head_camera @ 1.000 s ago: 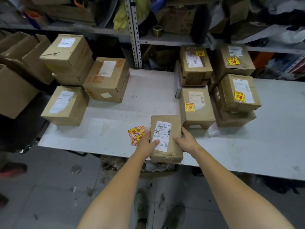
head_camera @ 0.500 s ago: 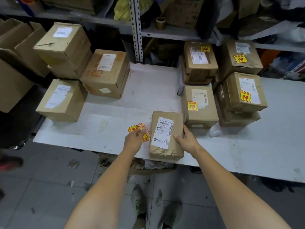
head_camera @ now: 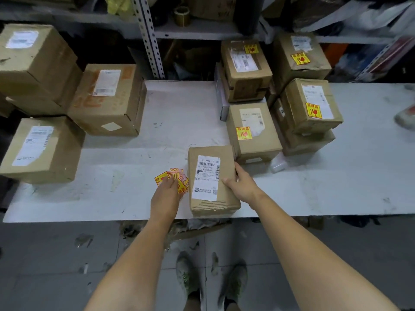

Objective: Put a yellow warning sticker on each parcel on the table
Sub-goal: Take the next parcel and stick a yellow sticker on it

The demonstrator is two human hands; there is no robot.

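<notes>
The left hand (head_camera: 167, 194) has shifted off the parcel (head_camera: 208, 176) onto the stickers (head_camera: 180, 175), fingers (head_camera: 169, 182) extended; the right hand (head_camera: 241, 187) grips the parcel for labelling.

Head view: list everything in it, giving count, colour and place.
front parcel: one, brown, white label, no yellow sticker; table's near edge.
stickered parcels: four, brown, a yellow sticker on each; right part of table, some stacked.
lower parcel: one, brown; under a stickered one, top hidden.
unstickered parcels: at least four, brown; left side, no sticker showing.
loose stickers: fanned pile, yellow and red; left of front parcel.
table: one, white.
shelving: grey metal; behind table.
tape roll: one, brownish; on shelving.
shoes: two, greyish; on the floor below.
left hand: fingertips on loose stickers.
right hand: grips front parcel's right edge.
</notes>
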